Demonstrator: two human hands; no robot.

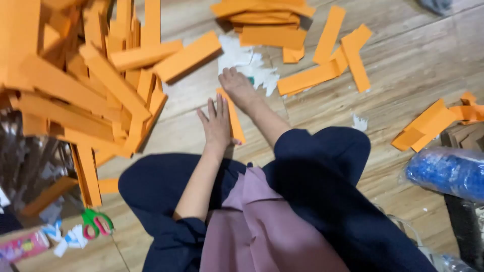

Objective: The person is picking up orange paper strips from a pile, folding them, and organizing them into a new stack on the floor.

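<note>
Orange paper strip (233, 117) under the left hand (216, 126), fingers (212, 108) flat, spread.

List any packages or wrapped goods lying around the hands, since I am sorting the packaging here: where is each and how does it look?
Pink box: bottom left corner, flat, rectangular, pink with coloured print.
Blue plastic-wrapped bundle: right edge, rounded, shiny clear wrap over blue.
Brown cardboard pieces: right edge, just above the bundle.

One hand (217, 123) is in view. One pair of scissors (97, 223) with green and red handles. One blue plastic-wrapped roll (446, 171). Three white paper scraps (247, 65). Orange paper strips (186, 56): too many to count, in one large heap, one smaller stack and scattered singles.
</note>
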